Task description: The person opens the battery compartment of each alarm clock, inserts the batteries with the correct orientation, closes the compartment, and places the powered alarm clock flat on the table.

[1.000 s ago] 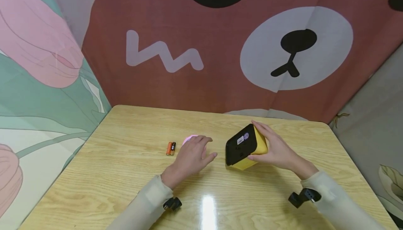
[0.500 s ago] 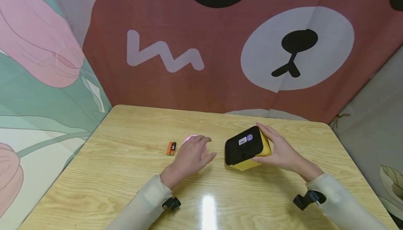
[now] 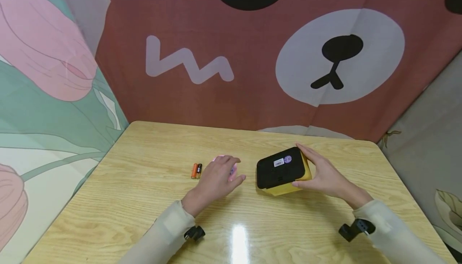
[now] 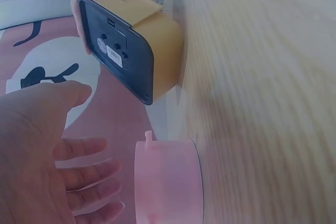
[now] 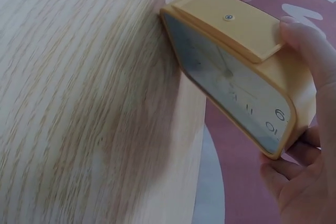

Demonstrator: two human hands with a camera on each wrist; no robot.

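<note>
Gripped between thumb and fingers of the right hand [image 3: 326,175]: yellow clock [image 3: 283,171], tilted, right of the middle of the table [image 3: 137,216], black back [image 3: 270,177] upward, dial [image 5: 231,80] turned toward the wood. Cannot tell whether touching it. To the left, partly hidden by the left hand [image 3: 215,177], fingers spread and near it: round pink object [image 4: 168,182]. Farther left, side by side: orange battery [image 3: 194,171] and black battery [image 3: 199,171]. Underneath all, pale grain, rounded far corners, a bright glare [image 3: 239,244] toward the near side. Behind, reddish-brown cloth [image 3: 252,103] with pale zigzag [image 3: 173,58] and black-nosed muzzle [image 3: 299,63]. At left, tulip-print cloth [image 3: 47,39]; at right, greyish cloth [image 3: 426,135].
</note>
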